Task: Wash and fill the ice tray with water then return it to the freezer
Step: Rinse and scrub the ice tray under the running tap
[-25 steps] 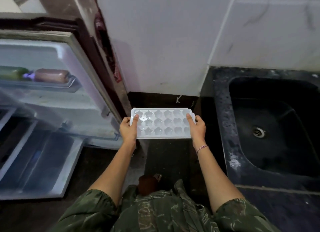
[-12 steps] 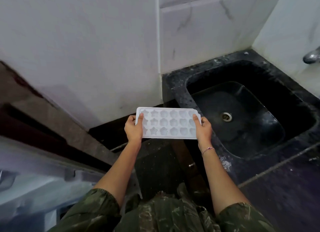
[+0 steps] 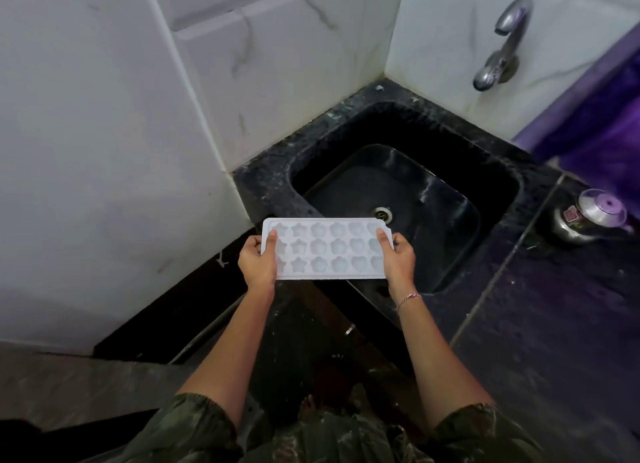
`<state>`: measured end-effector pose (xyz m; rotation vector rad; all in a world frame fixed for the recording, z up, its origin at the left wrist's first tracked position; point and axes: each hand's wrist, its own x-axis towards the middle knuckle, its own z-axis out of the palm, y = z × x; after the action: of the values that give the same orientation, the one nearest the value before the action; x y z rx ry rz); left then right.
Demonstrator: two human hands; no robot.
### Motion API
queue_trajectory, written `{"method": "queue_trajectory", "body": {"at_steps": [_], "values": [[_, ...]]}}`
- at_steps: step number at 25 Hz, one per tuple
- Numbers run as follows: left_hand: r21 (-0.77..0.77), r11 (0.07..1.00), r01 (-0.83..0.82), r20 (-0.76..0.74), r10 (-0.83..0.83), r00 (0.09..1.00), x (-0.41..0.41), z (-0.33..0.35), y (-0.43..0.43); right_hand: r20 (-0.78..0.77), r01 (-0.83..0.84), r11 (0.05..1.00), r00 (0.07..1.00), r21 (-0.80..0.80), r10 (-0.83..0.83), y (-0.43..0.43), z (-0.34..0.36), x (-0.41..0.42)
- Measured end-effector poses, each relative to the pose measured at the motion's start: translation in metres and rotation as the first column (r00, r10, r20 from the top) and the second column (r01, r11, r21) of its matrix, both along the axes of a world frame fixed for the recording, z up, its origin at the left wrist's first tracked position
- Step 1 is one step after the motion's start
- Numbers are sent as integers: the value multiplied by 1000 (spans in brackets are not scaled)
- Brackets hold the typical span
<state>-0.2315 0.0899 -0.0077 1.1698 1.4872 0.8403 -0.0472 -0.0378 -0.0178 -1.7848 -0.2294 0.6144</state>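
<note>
Both hands hold a white ice tray [image 3: 327, 248] level, cavities facing up, one hand at each short end. The left hand [image 3: 258, 261] is clamped on the left end with its thumb laid over the top edge and the fingers curled beneath; the right hand [image 3: 398, 260] grips the right end the same way, and a thin bracelet [image 3: 408, 298] sits on that wrist. The tray's cavities are star and flower shaped, in three rows; whether any hold water cannot be told.

Compared with half a second ago, the view has swung further right and the tray now hangs over the near left edge of the black sink [image 3: 263, 182], its right part above the basin and just in front of the drain [image 3: 382, 214]. Before, it was held left of the sink, over the dark floor by the white wall. The whole tap [image 3: 502, 43] on the tiled wall now shows, where only its tip did earlier. A small steel pot with a lid [image 3: 588, 216] has come into view on the dark counter [image 3: 554, 324] right of the sink. The grip of both hands is unchanged
</note>
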Motion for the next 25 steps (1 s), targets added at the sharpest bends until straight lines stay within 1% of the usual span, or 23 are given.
{"method": "queue_trajectory", "body": {"at_steps": [7,12,16,19,25], "values": [[53,986,159,-71,-155,985,53,4,31,-58,114,993,992,-14,-115,7,-12,37],[75,959,274,-159,-259,953,98,3,42,-32,199,980,980,-4,-199,4,-9,68],[100,899,427,-293,-383,876,128,3,52,-15,294,956,956,-20,-294,0,-9,82],[129,843,523,-325,-462,825,158,5,66,-1,371,929,929,-18,-371,2,-11,98],[135,708,693,-326,-629,706,216,11,100,25,504,864,864,-5,-504,15,-3,122]]}}
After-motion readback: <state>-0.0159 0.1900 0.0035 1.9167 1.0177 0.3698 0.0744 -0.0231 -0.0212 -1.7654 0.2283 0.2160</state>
